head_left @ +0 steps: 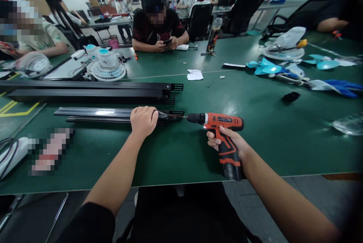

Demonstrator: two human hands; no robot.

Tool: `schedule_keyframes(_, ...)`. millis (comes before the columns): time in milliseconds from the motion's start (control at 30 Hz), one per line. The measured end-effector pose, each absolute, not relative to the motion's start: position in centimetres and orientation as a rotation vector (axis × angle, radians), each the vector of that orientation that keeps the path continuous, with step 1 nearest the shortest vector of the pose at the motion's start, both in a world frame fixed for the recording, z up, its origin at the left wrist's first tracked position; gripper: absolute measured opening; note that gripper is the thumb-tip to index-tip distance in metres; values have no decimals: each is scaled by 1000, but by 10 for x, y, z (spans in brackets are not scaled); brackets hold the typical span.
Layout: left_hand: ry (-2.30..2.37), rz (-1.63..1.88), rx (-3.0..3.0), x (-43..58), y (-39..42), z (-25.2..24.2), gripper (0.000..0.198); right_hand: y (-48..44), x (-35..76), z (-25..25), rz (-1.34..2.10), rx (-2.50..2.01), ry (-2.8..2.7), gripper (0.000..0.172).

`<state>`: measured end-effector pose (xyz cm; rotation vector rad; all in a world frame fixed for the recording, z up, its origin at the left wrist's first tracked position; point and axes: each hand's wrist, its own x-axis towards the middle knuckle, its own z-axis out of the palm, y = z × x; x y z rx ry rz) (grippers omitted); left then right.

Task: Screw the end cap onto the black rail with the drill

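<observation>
My right hand [227, 141] is wrapped round the grip of an orange and black cordless drill [224, 122], its chuck aimed left. A thin bit runs from the chuck to the slotted end piece [176, 115] of a long black bar [93, 112]. Whether the bit touches a screw there is too small to tell. My left hand [144, 121] is closed over the bar close to that end, pressing it on the green table. Two more black bars [90, 93] with similar slotted ends lie just behind, parallel to it.
White fan parts [108, 65] stand back left, and another fan base [286, 46] back right. Blue fan blades [265, 67], a black cap [291, 96] and a clear plastic piece [350, 124] lie right. Paper [194, 75] and a bottle [214, 35] are further back. Opposite sits a person [159, 27] holding a phone.
</observation>
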<state>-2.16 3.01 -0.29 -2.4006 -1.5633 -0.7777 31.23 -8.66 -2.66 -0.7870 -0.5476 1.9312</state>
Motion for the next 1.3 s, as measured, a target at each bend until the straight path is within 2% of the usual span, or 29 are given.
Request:
schedule_keyframes(767,-1578,-775,-2417,-22,31,-3,41,-85,320,-29,2041,-768,-431,40)
schedule_keyframes(1300,-1569,-768,-2407,-21,29,0,41,-84,315,-21,2016,-715,-583,32)
